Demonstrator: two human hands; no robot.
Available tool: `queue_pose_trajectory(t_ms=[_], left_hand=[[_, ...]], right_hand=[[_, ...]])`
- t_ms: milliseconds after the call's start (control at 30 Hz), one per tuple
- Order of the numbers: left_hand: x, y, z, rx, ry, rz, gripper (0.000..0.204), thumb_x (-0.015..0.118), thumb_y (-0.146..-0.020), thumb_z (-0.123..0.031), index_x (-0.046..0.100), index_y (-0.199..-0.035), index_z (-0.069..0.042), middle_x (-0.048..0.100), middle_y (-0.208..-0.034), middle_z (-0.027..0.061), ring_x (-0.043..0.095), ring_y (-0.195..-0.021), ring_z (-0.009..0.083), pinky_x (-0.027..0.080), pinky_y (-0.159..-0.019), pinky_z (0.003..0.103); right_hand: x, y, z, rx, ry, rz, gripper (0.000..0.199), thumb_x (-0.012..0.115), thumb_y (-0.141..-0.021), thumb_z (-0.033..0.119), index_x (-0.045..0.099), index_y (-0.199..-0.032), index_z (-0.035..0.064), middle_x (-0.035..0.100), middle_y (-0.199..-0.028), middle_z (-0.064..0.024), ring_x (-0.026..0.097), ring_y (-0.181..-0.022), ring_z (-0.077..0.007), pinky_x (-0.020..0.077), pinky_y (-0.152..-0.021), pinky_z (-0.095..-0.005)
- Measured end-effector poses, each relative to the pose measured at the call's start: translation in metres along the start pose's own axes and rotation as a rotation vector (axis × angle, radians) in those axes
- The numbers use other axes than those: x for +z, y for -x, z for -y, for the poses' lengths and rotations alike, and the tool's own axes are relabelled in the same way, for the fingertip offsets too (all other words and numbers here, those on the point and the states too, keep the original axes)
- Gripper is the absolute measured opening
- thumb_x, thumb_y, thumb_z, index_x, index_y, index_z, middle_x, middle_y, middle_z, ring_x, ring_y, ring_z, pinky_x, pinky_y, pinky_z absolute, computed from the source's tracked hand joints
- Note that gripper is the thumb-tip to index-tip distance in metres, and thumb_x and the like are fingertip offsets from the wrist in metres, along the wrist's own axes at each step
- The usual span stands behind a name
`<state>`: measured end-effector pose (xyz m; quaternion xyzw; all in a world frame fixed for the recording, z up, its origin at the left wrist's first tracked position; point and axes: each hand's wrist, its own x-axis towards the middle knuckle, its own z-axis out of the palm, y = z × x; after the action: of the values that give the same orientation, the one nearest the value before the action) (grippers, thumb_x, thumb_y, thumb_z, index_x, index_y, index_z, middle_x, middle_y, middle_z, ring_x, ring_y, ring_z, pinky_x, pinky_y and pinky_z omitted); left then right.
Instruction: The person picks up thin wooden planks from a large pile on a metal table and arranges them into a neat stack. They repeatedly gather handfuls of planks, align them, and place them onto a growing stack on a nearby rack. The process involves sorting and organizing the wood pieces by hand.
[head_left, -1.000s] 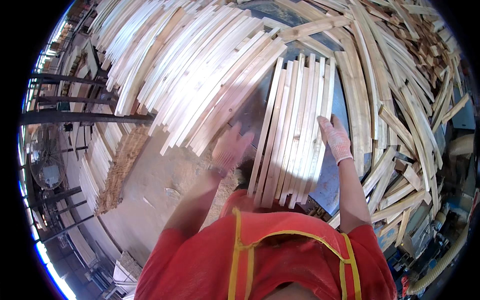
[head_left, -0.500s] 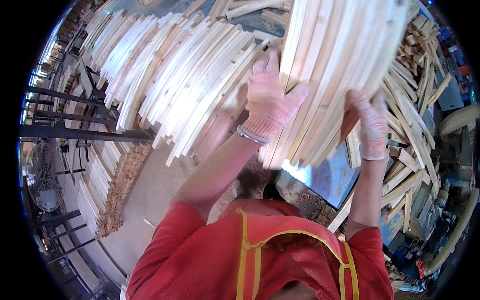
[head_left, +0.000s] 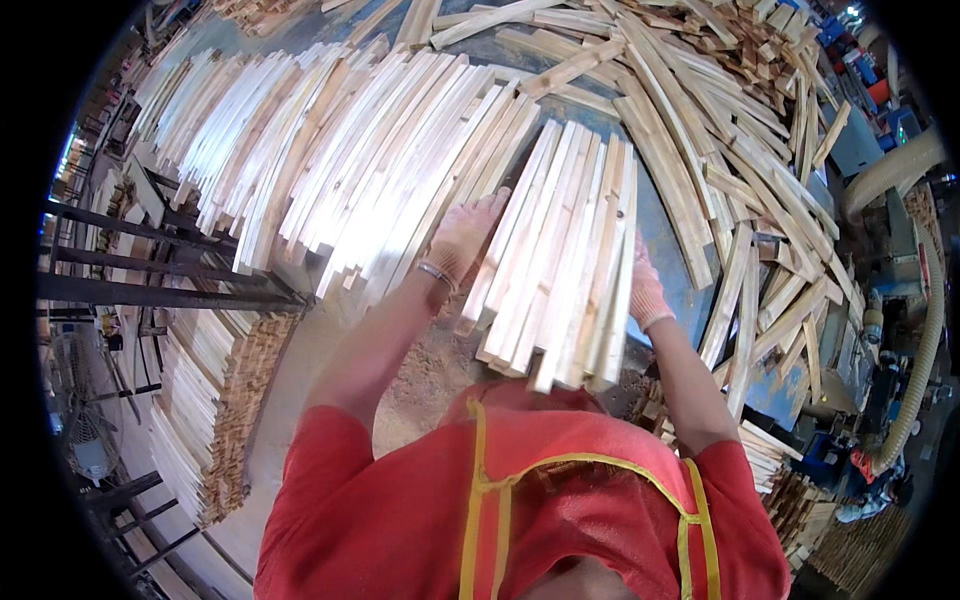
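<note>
Bundle of pale wood strips [head_left: 570, 240] sits mid-view between both hands, long axis running away from the body. Near ends are stepped, a few poking out further toward the red apron [head_left: 560, 445]; far ends are closer to even.

Left hand [head_left: 462, 240], knit-gloved, is at the bundle's left edge, fingers extended along it, not wrapped. Right hand [head_left: 648, 288] is at the right edge; its fingers are partly behind the strips, can't tell if spread or pressed together.

Clearance left: narrow gap, left hand in it, then a long row of strips [head_left: 385, 180] side by side. Clearance right: wedge of blue worktop [head_left: 662, 225] between bundle and loose strips [head_left: 668, 165], which lie at mixed angles. Far side: one strip [head_left: 572, 68] slants near the bundle's far ends. Near left: sawdusty floor [head_left: 415, 390].
</note>
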<state>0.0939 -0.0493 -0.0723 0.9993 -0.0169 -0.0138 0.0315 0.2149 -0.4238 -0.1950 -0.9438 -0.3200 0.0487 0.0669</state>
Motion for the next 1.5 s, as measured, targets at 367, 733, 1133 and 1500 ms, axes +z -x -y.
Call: queue_pose_trajectory(t_ms=[367,733,1133,1500], left_hand=[[-0.024,0.086,0.017,-0.048,0.140,-0.246,0.043,0.066,-0.091,-0.009,0.062,-0.134,-0.005,0.066,-0.127,0.0128,0.064,-0.121,0.0303,0.051,-0.105,0.042],[-0.001,0.242,0.092,-1.146,0.208,-0.675,0.061,0.074,-0.092,-0.027,0.060,-0.144,0.001,0.062,-0.141,0.0215,0.059,-0.131,0.0404,0.046,-0.116,0.046],[0.014,0.183,0.247,-1.461,0.795,-0.587,0.068,0.068,-0.093,-0.052,0.062,-0.141,-0.004,0.070,-0.132,0.0248,0.066,-0.125,0.0418,0.050,-0.106,0.047],[-0.064,0.178,0.236,-0.562,0.847,0.531,0.058,0.066,-0.104,-0.040,0.060,-0.147,-0.002,0.072,-0.128,0.0162,0.069,-0.115,0.0269,0.054,-0.102,0.037]], right_hand=[[-0.069,-0.029,0.077,0.496,-1.189,0.159,0.051,0.071,-0.088,0.016,0.064,-0.136,0.0001,0.072,-0.121,-0.0132,0.069,-0.107,-0.0264,0.0539,-0.097,-0.0382],[-0.071,-0.094,0.127,0.214,-1.281,0.201,0.080,0.072,-0.101,0.024,0.033,-0.163,-0.0081,0.063,-0.148,-0.0146,0.063,-0.124,-0.0185,0.0532,-0.102,-0.0299],[-0.092,-0.163,0.341,0.438,-1.496,0.643,0.088,0.083,-0.094,0.036,0.032,-0.160,0.0058,0.055,-0.086,-0.0018,0.056,-0.067,-0.0137,0.0497,-0.058,-0.0285],[-0.130,-0.175,0.257,0.539,-1.260,0.546,0.134,0.089,-0.082,0.050,0.005,-0.168,-0.0110,0.063,-0.093,-0.0045,0.061,-0.074,-0.0163,0.0544,-0.068,-0.0338]])
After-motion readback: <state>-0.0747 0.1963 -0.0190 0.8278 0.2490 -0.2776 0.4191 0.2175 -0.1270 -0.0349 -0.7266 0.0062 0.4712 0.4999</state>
